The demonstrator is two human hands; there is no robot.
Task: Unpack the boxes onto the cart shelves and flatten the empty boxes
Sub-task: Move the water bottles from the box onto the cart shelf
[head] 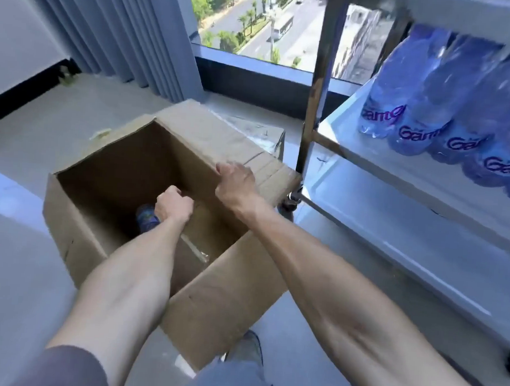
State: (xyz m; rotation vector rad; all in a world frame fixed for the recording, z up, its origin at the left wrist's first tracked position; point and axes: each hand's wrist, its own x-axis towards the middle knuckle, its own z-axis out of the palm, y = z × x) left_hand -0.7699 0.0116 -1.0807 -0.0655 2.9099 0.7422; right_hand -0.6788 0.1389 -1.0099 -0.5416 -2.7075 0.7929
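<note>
Open cardboard box (211, 294) on the floor beside a metal cart (365, 217), both hands at the box.

The left hand (173, 207) reaches deep inside, fingers curled round the top of a blue bottle (145, 220) lying at the box bottom, at 9 o'clock of the hand. The right hand (233, 184) grips the far box rim, fingers folded over its edge. Wrapped blue bottles (449, 115) rest on the cart shelf, at 2 o'clock of the box.
</note>
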